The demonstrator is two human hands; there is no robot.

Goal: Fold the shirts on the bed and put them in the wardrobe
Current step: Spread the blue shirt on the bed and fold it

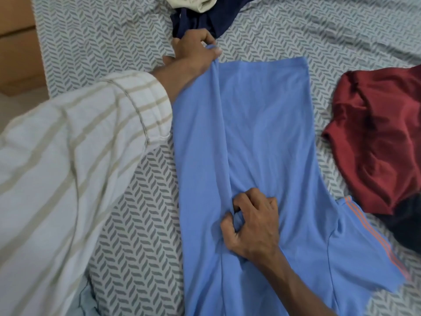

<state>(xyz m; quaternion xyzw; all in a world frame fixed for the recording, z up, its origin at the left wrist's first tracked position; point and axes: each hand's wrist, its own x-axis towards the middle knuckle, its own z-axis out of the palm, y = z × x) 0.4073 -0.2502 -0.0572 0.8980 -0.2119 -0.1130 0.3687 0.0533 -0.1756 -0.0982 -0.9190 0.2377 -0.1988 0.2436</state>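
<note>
A light blue shirt (pixel 268 137) with orange sleeve stripes lies spread along the bed (pixel 98 42), its hem at the far end. Its left side is folded inward along a lengthwise crease. My left hand (pixel 193 50) grips the far corner of that folded edge at the hem. My right hand (pixel 251 221) pinches the same folded edge nearer to me, about at chest height. One sleeve sticks out at the lower right.
A crumpled dark red shirt (pixel 378 137) lies to the right, over a dark garment (pixel 407 226). A navy garment (pixel 205 21) and a cream one (pixel 193 2) are piled at the far end. A brown wooden surface (pixel 16 42) stands left of the bed.
</note>
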